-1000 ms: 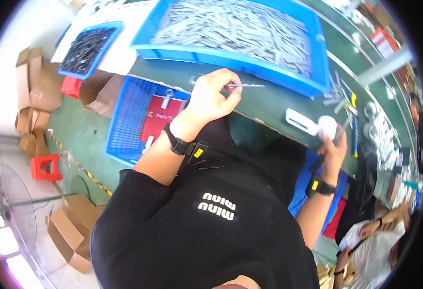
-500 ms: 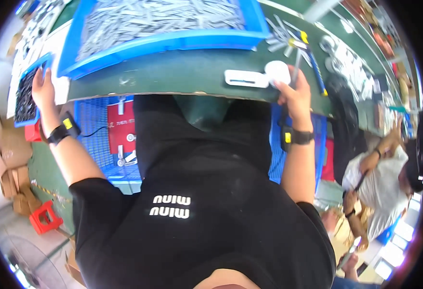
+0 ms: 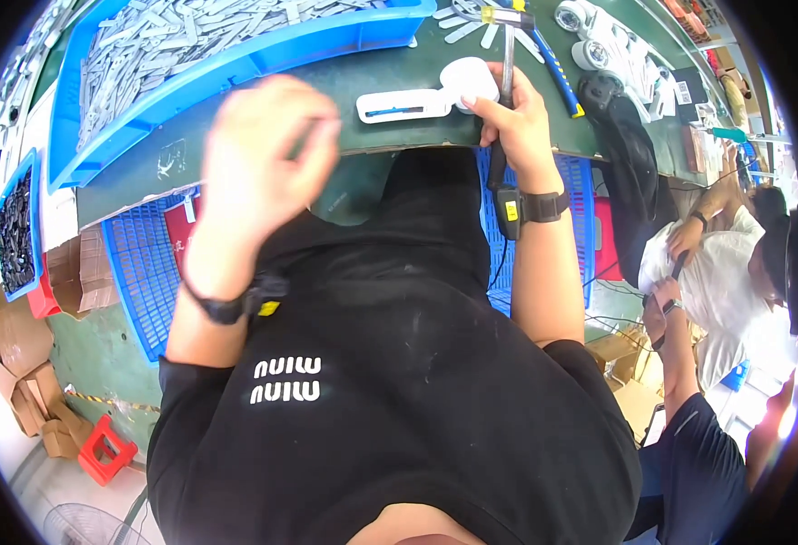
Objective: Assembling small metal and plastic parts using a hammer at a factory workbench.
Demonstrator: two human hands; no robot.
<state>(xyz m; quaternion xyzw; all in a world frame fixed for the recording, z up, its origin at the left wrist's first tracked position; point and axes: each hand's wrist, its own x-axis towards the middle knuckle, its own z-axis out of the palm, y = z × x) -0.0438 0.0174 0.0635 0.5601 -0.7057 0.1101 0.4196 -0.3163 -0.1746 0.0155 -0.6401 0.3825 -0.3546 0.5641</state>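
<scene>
My right hand (image 3: 519, 123) is closed around a hammer (image 3: 508, 59) with a metal shaft, a yellow-faced head and a dark grip below the fist. Thumb and fingers of that hand also pinch a white plastic body (image 3: 405, 106), which has a round end and a flat slotted arm pointing left over the bench edge. Blurred by motion, my left hand (image 3: 267, 154) hangs in front of the large blue tray, with its fingers curled toward the thumb. Whatever it may hold is too small or smeared to make out.
Many grey flat strips fill the large blue tray (image 3: 236, 80). Small black parts lie in a blue bin (image 3: 19, 227) at far left. A blue-and-yellow-handled tool (image 3: 558, 77) and white round-headed units (image 3: 590, 54) lie on the right. Co-workers (image 3: 708, 245) are at right.
My left hand has come away from the bin of black parts, moving right toward the middle, its fingers now curled. My right hand keeps hold of the hammer and white body. The view has shifted.
</scene>
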